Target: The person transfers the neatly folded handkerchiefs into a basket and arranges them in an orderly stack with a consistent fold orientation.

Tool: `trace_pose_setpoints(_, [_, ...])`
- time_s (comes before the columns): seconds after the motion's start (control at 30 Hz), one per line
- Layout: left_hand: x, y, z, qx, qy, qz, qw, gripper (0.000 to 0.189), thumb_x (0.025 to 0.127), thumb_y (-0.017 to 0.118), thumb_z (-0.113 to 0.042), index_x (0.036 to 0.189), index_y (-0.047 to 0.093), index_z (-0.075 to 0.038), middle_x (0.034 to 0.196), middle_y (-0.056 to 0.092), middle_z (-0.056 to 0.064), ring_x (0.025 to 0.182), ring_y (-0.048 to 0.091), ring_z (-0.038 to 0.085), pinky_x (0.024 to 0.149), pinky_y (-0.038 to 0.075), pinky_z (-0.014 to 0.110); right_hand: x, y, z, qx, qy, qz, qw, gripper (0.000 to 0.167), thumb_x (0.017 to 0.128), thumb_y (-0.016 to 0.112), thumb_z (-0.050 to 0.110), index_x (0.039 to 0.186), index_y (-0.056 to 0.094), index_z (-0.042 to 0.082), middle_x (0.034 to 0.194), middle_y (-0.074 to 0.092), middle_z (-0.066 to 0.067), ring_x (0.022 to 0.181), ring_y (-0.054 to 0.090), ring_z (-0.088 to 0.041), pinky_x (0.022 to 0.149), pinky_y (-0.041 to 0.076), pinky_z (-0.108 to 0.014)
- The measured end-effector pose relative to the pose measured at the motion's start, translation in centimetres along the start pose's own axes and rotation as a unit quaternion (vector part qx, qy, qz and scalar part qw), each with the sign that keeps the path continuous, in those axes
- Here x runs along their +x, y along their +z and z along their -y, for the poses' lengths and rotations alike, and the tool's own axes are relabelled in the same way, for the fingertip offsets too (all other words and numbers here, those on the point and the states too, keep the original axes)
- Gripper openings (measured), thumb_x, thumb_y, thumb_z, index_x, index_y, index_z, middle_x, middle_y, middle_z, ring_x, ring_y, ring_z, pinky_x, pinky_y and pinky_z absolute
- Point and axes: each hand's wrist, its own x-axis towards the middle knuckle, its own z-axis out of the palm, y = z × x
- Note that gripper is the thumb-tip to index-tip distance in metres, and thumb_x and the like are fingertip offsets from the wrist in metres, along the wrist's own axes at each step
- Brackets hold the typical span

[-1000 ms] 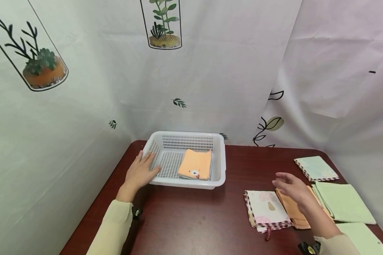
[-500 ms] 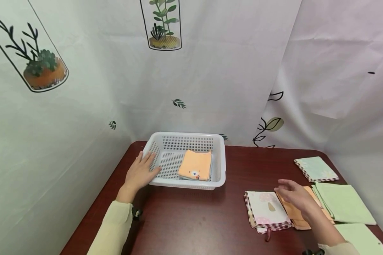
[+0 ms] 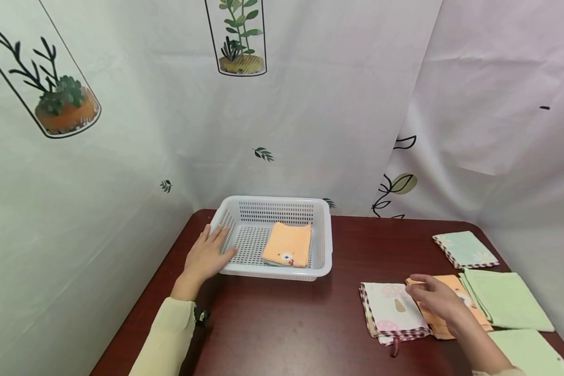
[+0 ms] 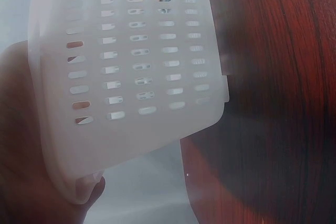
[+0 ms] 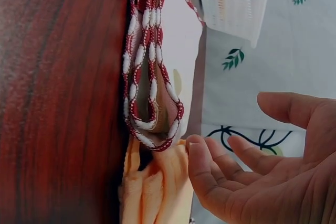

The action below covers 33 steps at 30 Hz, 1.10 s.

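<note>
My left hand (image 3: 207, 258) lies with spread fingers over the left rim of a white plastic basket (image 3: 282, 271). Inside the basket is a folded orange towel (image 3: 285, 240) with an animal face. The left wrist view shows the slotted side of the basket (image 4: 136, 135) close up. My right hand (image 3: 436, 298) hovers over a second folded orange towel (image 3: 448, 282), near a white towel with a checked edge (image 3: 390, 308). In the right wrist view its fingers are loosely bent beside the orange towel (image 5: 157, 192), thumb apart, with nothing between them.
Two light green towels (image 3: 512, 300) (image 3: 528, 350) lie to the right of the orange one. Farther back is a pale towel with a checked edge (image 3: 465, 248). The dark red table (image 3: 282, 324) ends at fabric walls (image 3: 310, 130) behind and at both sides.
My right hand has come down and toward me over the orange towel, uncovering part of its printed face. The left hand and the basket have stayed in place.
</note>
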Motion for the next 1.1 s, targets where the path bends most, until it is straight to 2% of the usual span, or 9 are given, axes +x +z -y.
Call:
trace_pose_setpoints(0.33, [0.0, 0.1, 0.0, 0.0, 0.004, -0.003, 1.0, 0.077, 0.097, 0.054, -0.05, 0.156, 0.037, -0.005, 0.162, 0.032, 0.02, 0.155, 0.009, 0.042, 0.123, 0.016, 0.056, 0.0, 0.7, -0.3, -0.01, 0.008, -0.002, 0.9999, 0.064, 0.102, 0.059, 0.027, 0.147, 0.035, -0.012, 0.128, 0.058, -0.031, 0.114, 0.061, -0.042, 0.084, 0.056, -0.046])
trace_pose_setpoints(0.5, [0.0, 0.0, 0.0, 0.0, 0.003, -0.002, 1.0, 0.077, 0.097, 0.055, -0.05, 0.156, 0.037, -0.005, 0.162, 0.032, 0.021, 0.155, 0.009, 0.042, 0.123, 0.016, 0.056, 0.1, 1.0, -0.6, -0.023, 0.014, 0.0, 0.9996, 0.065, 0.101, 0.06, 0.028, 0.146, 0.036, -0.013, 0.13, 0.055, -0.036, 0.114, 0.06, -0.044, 0.08, 0.057, -0.045])
trace_pose_setpoints(0.8, [0.1, 0.0, 0.0, 0.003, 0.002, -0.004, 1.0, 0.076, 0.097, 0.054, -0.049, 0.156, 0.037, -0.004, 0.162, 0.033, 0.021, 0.155, 0.009, 0.043, 0.123, 0.016, 0.056, 0.4, 1.5, -0.6, -0.054, 0.019, -0.002, 0.9983, 0.067, 0.099, 0.064, 0.03, 0.144, 0.04, -0.013, 0.133, 0.052, -0.039, 0.118, 0.056, -0.051, 0.082, 0.057, -0.05])
trace_pose_setpoints(0.97, [0.1, 0.1, 0.1, 0.004, 0.001, -0.003, 1.0, 0.077, 0.097, 0.054, -0.049, 0.156, 0.037, -0.004, 0.162, 0.032, 0.021, 0.155, 0.009, 0.043, 0.123, 0.016, 0.056, 0.5, 1.7, -0.6, -0.057, 0.023, -0.003, 0.9981, 0.068, 0.097, 0.066, 0.028, 0.144, 0.04, -0.013, 0.135, 0.051, -0.039, 0.119, 0.055, -0.053, 0.078, 0.058, -0.05])
trace_pose_setpoints(1.1, [0.1, 0.2, 0.1, 0.003, 0.002, -0.005, 1.0, 0.076, 0.097, 0.054, -0.049, 0.156, 0.037, -0.004, 0.162, 0.033, 0.021, 0.155, 0.009, 0.043, 0.123, 0.016, 0.056, 0.8, 2.0, -0.7, -0.09, 0.01, -0.014, 0.9958, 0.065, 0.095, 0.069, 0.023, 0.141, 0.043, -0.015, 0.132, 0.053, -0.04, 0.12, 0.054, -0.054, 0.079, 0.057, -0.049])
